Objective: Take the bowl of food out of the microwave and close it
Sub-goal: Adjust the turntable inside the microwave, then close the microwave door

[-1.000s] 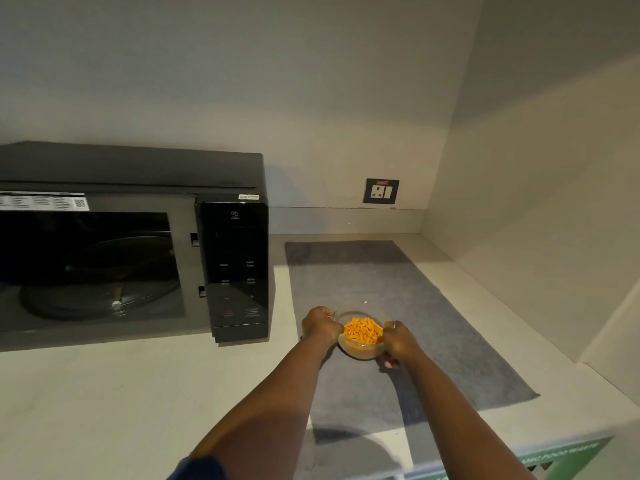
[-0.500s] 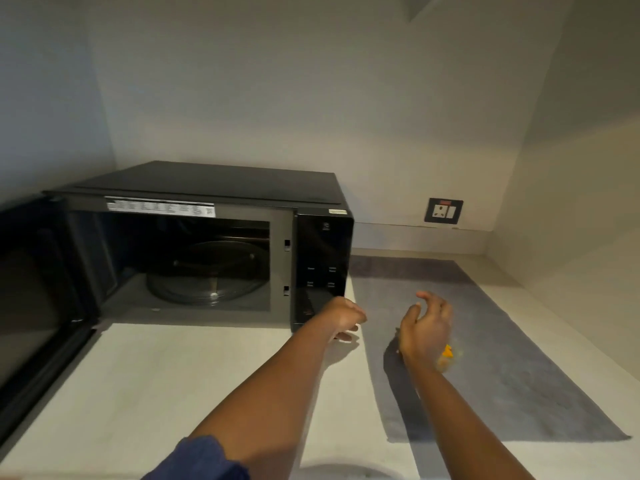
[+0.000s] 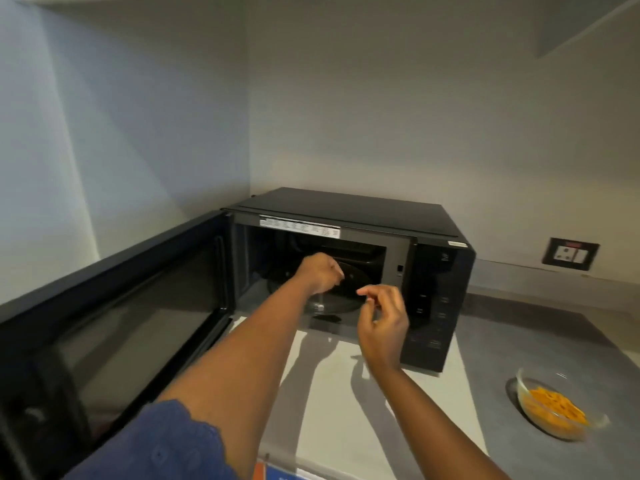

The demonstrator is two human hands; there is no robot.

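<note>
The black microwave stands in the corner with its door swung wide open to the left. Its cavity holds only the dark turntable. A glass bowl of orange food rests on the grey mat at the lower right, away from both hands. My left hand is curled loosely in front of the cavity opening and holds nothing. My right hand hovers in front of the control panel, fingers apart and bent, empty.
A wall socket sits on the back wall right of the microwave. The white counter runs under my arms. Walls close in on the left and behind.
Both hands left the bowl on the mat and moved left to the microwave opening. The view swung left, so the open door now fills the left side.
</note>
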